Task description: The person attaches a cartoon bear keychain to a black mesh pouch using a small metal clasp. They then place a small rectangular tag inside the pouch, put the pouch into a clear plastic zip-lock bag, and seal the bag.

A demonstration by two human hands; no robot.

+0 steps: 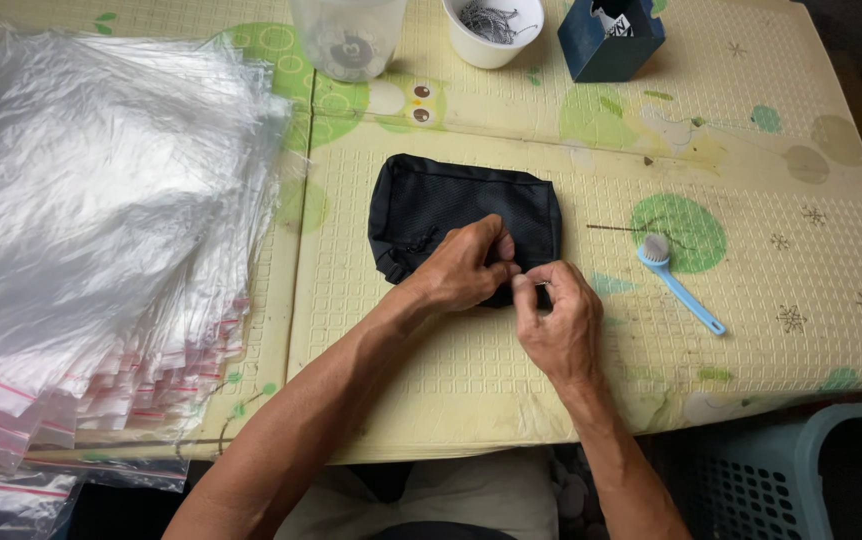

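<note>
1. Head view: my left hand [466, 268] and right hand [561, 318] meet at the near edge of the black mesh pouch [451, 215], which lies flat on the bench [751, 180] just beyond my fingertips.
2. My left fingers [496, 240] are curled shut, pinching the pouch's lower edge. My right fingers [529, 285] are pinched tight on something very small and pale right against that edge; it is too small for me to name.
3. Both pinches sit nearly touching, so if either slips the little piece could drop into the mesh or onto the patterned mat, where I judge it would be hard to find.
4. Pulling too hard with the left fingers could snag or stretch the mesh, since the cloth is bunched under my thumb.
5. To the right of my right fingers lies a small blue brush [676, 280]; a wide swing of that wrist might knock it off the bench toward the blue basket [801, 460].
6. Left of my left forearm sits a slippery stack of clear zip bags [91, 210]; an elbow nudge could slide them over the edge.
7. Beyond the pouch, a white cup of metal clips [491, 30], a clear container [349, 35] and a dark blue box [606, 40] could tip if I push the pouch forward.
</note>
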